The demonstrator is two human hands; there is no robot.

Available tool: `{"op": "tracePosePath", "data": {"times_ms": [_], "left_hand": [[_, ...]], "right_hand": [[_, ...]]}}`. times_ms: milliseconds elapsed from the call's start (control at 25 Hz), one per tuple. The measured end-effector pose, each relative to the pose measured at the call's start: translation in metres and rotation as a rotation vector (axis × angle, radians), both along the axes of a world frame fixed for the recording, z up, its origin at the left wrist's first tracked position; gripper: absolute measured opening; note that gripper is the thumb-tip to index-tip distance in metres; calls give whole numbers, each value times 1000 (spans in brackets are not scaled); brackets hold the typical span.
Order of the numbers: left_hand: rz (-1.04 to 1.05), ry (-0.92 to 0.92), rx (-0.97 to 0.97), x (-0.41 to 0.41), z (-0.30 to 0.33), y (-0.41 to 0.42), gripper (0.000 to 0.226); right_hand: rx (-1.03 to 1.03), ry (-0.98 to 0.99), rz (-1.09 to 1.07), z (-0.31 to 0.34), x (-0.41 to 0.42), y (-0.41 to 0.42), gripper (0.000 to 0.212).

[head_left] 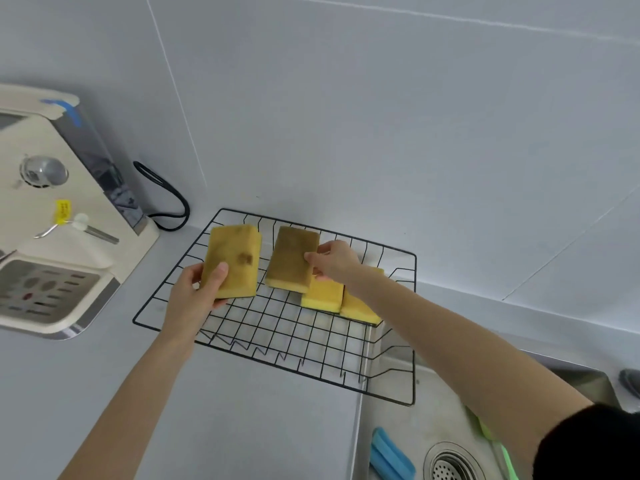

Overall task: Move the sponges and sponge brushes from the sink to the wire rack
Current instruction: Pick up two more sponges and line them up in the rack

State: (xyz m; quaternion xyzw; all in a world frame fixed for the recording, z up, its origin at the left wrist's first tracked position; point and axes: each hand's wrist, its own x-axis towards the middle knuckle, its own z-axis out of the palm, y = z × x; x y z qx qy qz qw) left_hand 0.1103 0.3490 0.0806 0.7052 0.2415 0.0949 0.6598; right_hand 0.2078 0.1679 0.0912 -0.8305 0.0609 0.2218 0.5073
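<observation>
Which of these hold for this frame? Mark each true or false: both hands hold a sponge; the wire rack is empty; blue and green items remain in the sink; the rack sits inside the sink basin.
1. Both hands hold a sponge: true. The left hand grips one sponge, the right hand another.
2. The wire rack is empty: false. Two yellow sponges lie in it.
3. Blue and green items remain in the sink: true. A blue item and a green item.
4. The rack sits inside the basin: false. It stands mostly on the counter.
</observation>
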Motion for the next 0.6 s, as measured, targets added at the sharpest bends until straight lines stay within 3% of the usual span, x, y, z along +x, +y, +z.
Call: {"op": "tracePosePath", "data": {"times_ms": [120, 240, 600], "left_hand": [[29, 28, -7, 2, -9, 7, 46], [27, 39, -11, 5, -14, 8, 45], [13, 64, -28, 5, -15, 7, 46]], "right_hand": [[-52, 75, 27, -13, 9, 18, 15], [-150, 58, 69, -25, 14, 27, 30], [-483, -207, 256, -35, 7, 40, 39]]}}
